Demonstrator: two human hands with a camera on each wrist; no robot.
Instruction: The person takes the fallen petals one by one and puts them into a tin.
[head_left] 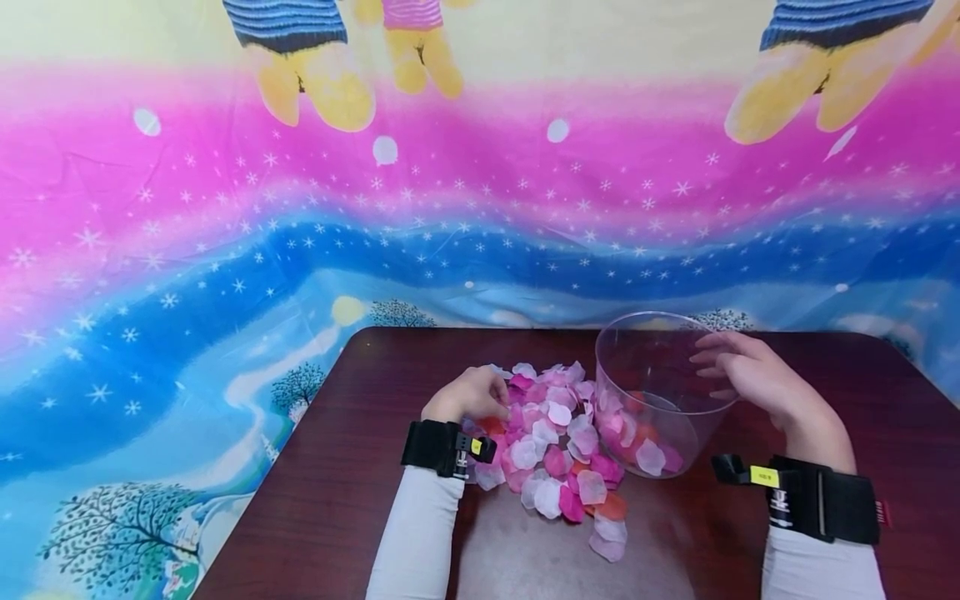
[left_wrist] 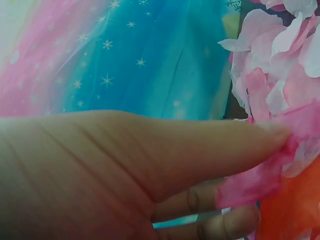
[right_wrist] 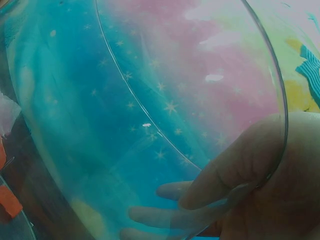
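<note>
Pinching a pink petal (left_wrist: pixel 250 189) between thumb and fingers: left grip (head_left: pixel 474 393), at the left edge of the loose petal pile (head_left: pixel 543 433). Orange petal (left_wrist: pixel 295 207) just below it in the left wrist view. Pile is pink, white and some orange, on the dark red-brown counter (head_left: pixel 300 508), a few petals trailing toward the near side. Clear tub (head_left: pixel 678 411) stands just right of the pile, open at the top, some petals inside (head_left: pixel 651 457) near the bottom. Right grip (head_left: pixel 757 379) is at the tub's right rim, fingers spread; can't tell if they clamp the wall. Black strap on each wrist, white sleeves (head_left: pixel 412 533). Printed backdrop (head_left: pixel 465 175) behind.
</note>
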